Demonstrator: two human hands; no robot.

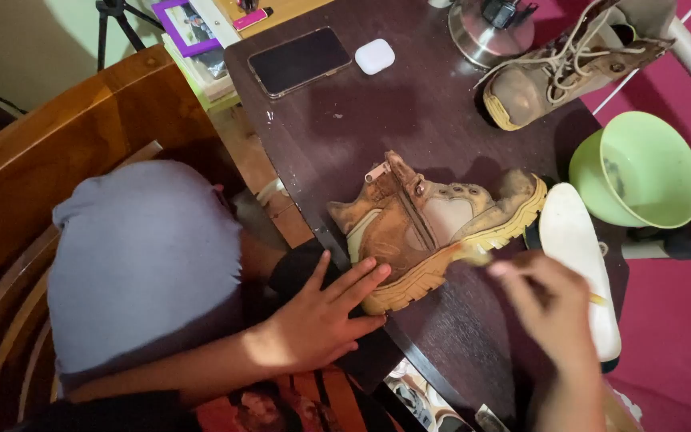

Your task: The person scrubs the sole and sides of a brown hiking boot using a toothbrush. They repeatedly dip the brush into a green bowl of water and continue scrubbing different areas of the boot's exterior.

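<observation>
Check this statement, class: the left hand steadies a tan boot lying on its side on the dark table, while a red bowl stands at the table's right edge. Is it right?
Not quite. The head view shows the bowl is light green, not red. The rest holds: the left hand steadies the tan boot lying on its side on the dark table.

Tan boot (433, 232), green bowl (637, 168)

right hand (549, 300) motion-blurred, its thin tool (597, 299) unclear; second boot (573, 60) cut off at top edge
</observation>
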